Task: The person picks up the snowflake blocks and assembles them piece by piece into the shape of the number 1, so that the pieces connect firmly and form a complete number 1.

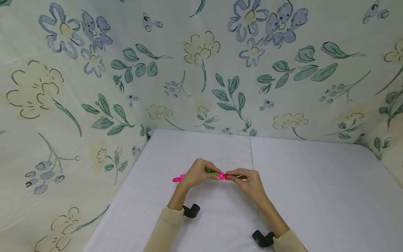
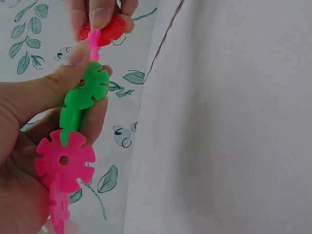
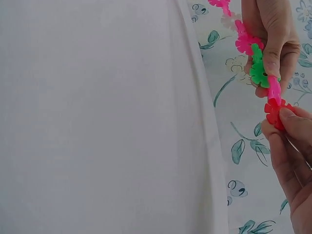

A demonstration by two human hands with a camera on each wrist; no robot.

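A chain of notched plastic snowflake discs joined edge to edge spans both hands. My left hand pinches a green disc of the chain between thumb and fingers. Behind that grip, a pink disc and further pink ones trail away, with a pale disc among them in the right wrist view. At the other end, my right hand holds a red disc by thumb and fingertips. This red disc meets an edge-on pink disc that joins it to the green one.
A white cloth covers the table, with a seam running across it. Floral fabric hangs behind and at the sides. Black wrist-worn devices sit at the left wrist and the right wrist, near beige sleeves.
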